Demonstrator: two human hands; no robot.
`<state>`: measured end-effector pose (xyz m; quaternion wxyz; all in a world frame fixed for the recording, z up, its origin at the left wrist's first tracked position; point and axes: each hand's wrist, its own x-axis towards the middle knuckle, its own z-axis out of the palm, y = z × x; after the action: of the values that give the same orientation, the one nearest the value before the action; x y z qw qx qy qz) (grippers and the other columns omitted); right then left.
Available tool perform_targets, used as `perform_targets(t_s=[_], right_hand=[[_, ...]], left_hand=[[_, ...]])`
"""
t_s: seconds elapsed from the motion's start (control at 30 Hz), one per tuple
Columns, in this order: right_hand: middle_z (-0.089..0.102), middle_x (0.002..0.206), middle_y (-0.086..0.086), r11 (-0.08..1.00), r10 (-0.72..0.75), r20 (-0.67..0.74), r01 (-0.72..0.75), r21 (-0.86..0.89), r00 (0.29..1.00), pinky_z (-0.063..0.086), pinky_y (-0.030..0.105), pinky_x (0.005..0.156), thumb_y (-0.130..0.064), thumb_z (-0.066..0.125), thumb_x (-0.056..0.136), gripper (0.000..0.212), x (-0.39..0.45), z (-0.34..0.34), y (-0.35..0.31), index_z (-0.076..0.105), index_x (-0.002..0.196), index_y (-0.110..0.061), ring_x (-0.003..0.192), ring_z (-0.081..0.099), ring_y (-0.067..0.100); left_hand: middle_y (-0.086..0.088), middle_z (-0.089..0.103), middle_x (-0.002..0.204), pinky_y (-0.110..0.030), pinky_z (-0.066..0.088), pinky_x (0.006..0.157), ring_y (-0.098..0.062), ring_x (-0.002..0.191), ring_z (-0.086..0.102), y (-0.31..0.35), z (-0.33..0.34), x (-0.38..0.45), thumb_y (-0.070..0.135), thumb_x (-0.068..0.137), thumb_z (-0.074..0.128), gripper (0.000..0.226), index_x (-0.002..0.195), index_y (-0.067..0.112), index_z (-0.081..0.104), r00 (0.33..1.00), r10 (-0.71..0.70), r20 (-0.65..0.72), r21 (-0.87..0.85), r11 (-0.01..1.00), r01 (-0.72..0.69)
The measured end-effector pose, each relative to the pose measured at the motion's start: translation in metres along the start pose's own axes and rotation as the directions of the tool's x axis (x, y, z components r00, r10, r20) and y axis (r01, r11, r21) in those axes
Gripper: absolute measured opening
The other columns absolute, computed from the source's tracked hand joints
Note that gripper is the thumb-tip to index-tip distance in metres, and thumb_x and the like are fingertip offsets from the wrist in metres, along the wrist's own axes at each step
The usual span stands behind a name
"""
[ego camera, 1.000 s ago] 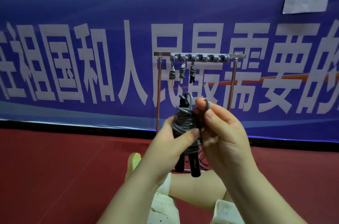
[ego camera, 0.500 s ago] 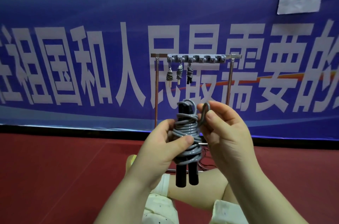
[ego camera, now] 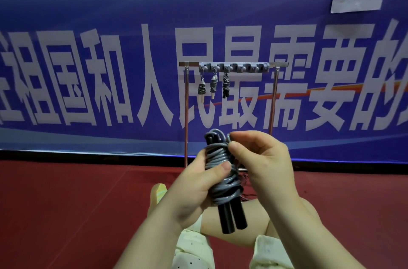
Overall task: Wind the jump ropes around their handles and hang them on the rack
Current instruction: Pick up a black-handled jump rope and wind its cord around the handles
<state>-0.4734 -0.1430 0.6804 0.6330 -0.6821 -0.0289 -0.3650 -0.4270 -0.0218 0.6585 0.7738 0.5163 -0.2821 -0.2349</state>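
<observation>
- The left hand (ego camera: 194, 191) grips the wound jump rope (ego camera: 223, 177) around its middle, thumb pressed across the grey coils.
- The right hand (ego camera: 262, 165) pinches a rope loop at the bundle's top.
- The black handles (ego camera: 231, 217) stand nearly upright, ends pointing down, slightly right.
- Behind, the rack (ego camera: 234, 66) carries three wound ropes (ego camera: 213, 86) at its left.

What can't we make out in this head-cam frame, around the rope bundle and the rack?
- Head view: free end of the grey jump rope: hidden under the right hand fingertips, so tucked or loose is unclear.
- Left hand fingers: behind the bundle.
- Rack base: blocked by hands and bundle.
- Hanging ropes: too small to see how they hook on.
- Banner text: cut off at both side edges.
</observation>
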Motion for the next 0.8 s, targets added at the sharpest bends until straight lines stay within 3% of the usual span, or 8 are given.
perform_targets(t_s=[0.13, 0.2, 0.27, 0.33, 0.43, 0.57, 0.73, 0.8], right_hand=[[0.074, 0.078, -0.008, 1.000, 0.005, 0.003, -0.005, -0.009, 1.000, 0.052, 0.017, 0.066, 0.001, 0.070, 0.080, 0.025, 0.000, -0.001, 0.003, 0.070, 0.079, -0.024, 0.074, 0.070, 0.006], [0.074, 0.077, -0.007, 1.000, 0.003, 0.018, -0.003, -0.010, 1.000, 0.052, 0.017, 0.065, 0.000, 0.070, 0.080, 0.024, -0.002, 0.000, 0.004, 0.070, 0.078, -0.024, 0.072, 0.070, 0.006], [0.074, 0.076, -0.007, 0.999, -0.015, 0.047, 0.017, -0.032, 0.999, 0.055, 0.020, 0.067, 0.000, 0.071, 0.079, 0.024, -0.003, 0.003, 0.003, 0.071, 0.078, -0.024, 0.073, 0.070, 0.007], [0.073, 0.076, -0.009, 0.998, -0.030, 0.078, 0.035, -0.057, 0.996, 0.056, 0.022, 0.070, 0.000, 0.071, 0.079, 0.025, -0.005, 0.005, 0.004, 0.070, 0.077, -0.025, 0.073, 0.069, 0.007], [0.073, 0.077, -0.011, 0.995, -0.039, 0.105, 0.049, -0.090, 0.994, 0.054, 0.019, 0.068, 0.000, 0.071, 0.079, 0.026, -0.006, 0.006, 0.006, 0.069, 0.078, -0.026, 0.073, 0.069, 0.005], [0.073, 0.074, -0.008, 0.997, -0.021, 0.183, 0.035, -0.072, 0.983, 0.054, 0.018, 0.066, 0.005, 0.070, 0.078, 0.030, -0.006, 0.004, 0.008, 0.069, 0.077, -0.025, 0.071, 0.068, 0.006], [0.074, 0.080, 0.004, 0.990, 0.081, 0.145, -0.096, 0.099, 0.986, 0.057, 0.035, 0.078, 0.005, 0.068, 0.079, 0.024, 0.001, 0.000, 0.018, 0.072, 0.082, -0.018, 0.080, 0.069, 0.020], [0.074, 0.082, 0.003, 0.991, 0.084, 0.127, -0.096, 0.092, 0.988, 0.057, 0.038, 0.080, 0.001, 0.068, 0.080, 0.022, 0.004, 0.000, 0.017, 0.072, 0.083, -0.020, 0.082, 0.069, 0.021]], left_hand=[[-0.008, 0.068, 0.092, -0.033, 0.056, 0.065, -0.022, 0.080, 0.067, 0.001, 0.000, 0.000, 0.021, 0.078, 0.070, 0.037, 0.114, 0.020, 0.060, 0.999, -0.040, 0.009, -0.025, 0.999, 0.040], [-0.009, 0.067, 0.084, -0.032, 0.055, 0.060, -0.020, 0.070, 0.066, 0.002, 0.000, 0.001, 0.035, 0.075, 0.073, 0.034, 0.103, 0.017, 0.067, 0.999, -0.045, -0.011, -0.078, 0.996, 0.044], [-0.010, 0.067, 0.077, -0.030, 0.053, 0.056, -0.020, 0.063, 0.065, 0.002, -0.001, 0.002, 0.059, 0.071, 0.059, 0.053, 0.094, 0.013, 0.071, 0.997, -0.046, -0.069, -0.129, 0.991, 0.037], [-0.010, 0.068, 0.073, -0.029, 0.052, 0.054, -0.021, 0.060, 0.066, 0.001, -0.002, 0.004, 0.067, 0.068, 0.045, 0.067, 0.092, 0.010, 0.069, 0.993, -0.032, -0.115, -0.110, 0.994, 0.019], [-0.010, 0.069, 0.071, -0.029, 0.052, 0.052, -0.021, 0.059, 0.066, -0.001, -0.004, 0.005, 0.066, 0.069, 0.044, 0.062, 0.084, 0.012, 0.071, 0.991, -0.025, -0.134, -0.069, 0.998, 0.016], [-0.011, 0.068, 0.074, -0.034, 0.049, 0.064, -0.022, 0.063, 0.066, -0.005, -0.009, 0.006, 0.057, 0.068, 0.057, 0.044, 0.074, 0.018, 0.075, 0.985, -0.020, -0.173, -0.006, 1.000, 0.019], [-0.011, 0.065, 0.071, -0.033, 0.048, 0.064, -0.020, 0.062, 0.062, -0.008, -0.007, 0.005, 0.046, 0.067, 0.059, 0.036, 0.075, 0.014, 0.074, 0.978, 0.016, -0.209, -0.034, 0.999, -0.024], [-0.010, 0.063, 0.070, -0.032, 0.048, 0.062, -0.019, 0.061, 0.061, -0.006, -0.007, 0.004, 0.046, 0.069, 0.057, 0.037, 0.077, 0.013, 0.073, 0.978, 0.026, -0.207, -0.023, 0.999, -0.031]])
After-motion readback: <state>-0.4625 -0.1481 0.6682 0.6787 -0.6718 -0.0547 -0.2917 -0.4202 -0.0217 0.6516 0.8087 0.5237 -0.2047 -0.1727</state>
